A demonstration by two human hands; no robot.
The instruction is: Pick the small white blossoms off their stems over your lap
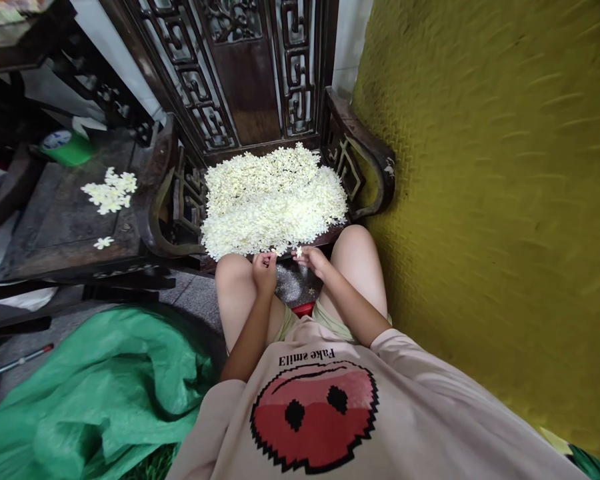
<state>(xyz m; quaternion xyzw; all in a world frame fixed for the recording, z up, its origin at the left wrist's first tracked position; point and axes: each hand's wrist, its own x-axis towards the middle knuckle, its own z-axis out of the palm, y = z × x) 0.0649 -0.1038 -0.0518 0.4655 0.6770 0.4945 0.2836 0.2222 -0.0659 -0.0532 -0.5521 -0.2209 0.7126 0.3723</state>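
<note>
A thick heap of small white flowers with pale yellow centres (275, 200) covers the seat of a dark carved wooden chair (260, 100). Just in front of the heap, above the gap between my knees, are both hands. My left hand (264, 272) is closed in a pinch, with a small pale flower (275, 252) at its fingertips, partly hidden. My right hand (312, 260) holds a single white flower (299, 252) between thumb and fingers, its petals facing up. The two hands are close together but apart.
On the left, a dark wooden side table (55, 227) bears a small cluster of white flowers (111, 191), one lone flower (103, 243) and a green roll (69, 147). A green plastic sheet (110, 387) lies at lower left. A yellow textured panel (490, 200) stands close on the right.
</note>
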